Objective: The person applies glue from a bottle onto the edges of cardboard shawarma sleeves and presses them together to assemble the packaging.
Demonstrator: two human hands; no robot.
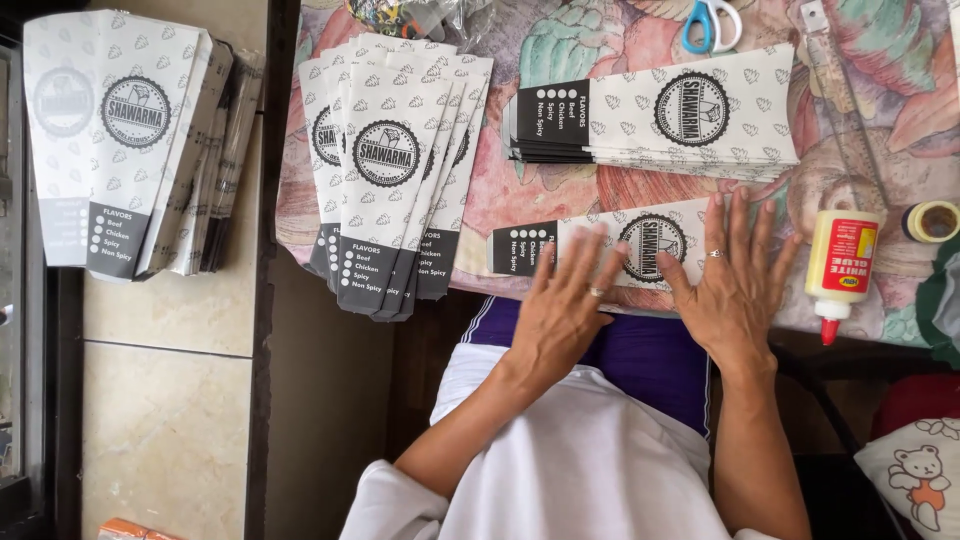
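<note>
A: Two hands down flat. Left hand (563,300) and right hand (735,280) both spread open, palms pressing on one flat printed paper sleeve (640,245), grasping nothing.

B: Where's the sleeve?

A: Near edge of the bench (500,200), lying lengthwise left to right, dark end to the left. Left hand covers its lower middle, fingers angled up and to the right. Right hand sits on its right end, fingers fanned, pointing away from the body. Ring on each hand.

B: Forearms?

A: Both run up from the lap, roughly parallel, wrists at the bench edge.

B: Surroundings?

A: Sleeve stack (670,115) just beyond the hands, lying sideways. Fanned pile (390,170) at the bench's left end, overhanging the edge. Third pile (130,140) well apart on a side surface, left. Glue bottle (840,265) just right of the right hand, nozzle pointing toward the person. Tape roll (932,221) beside it. Scissors (710,22) at the far edge.
</note>
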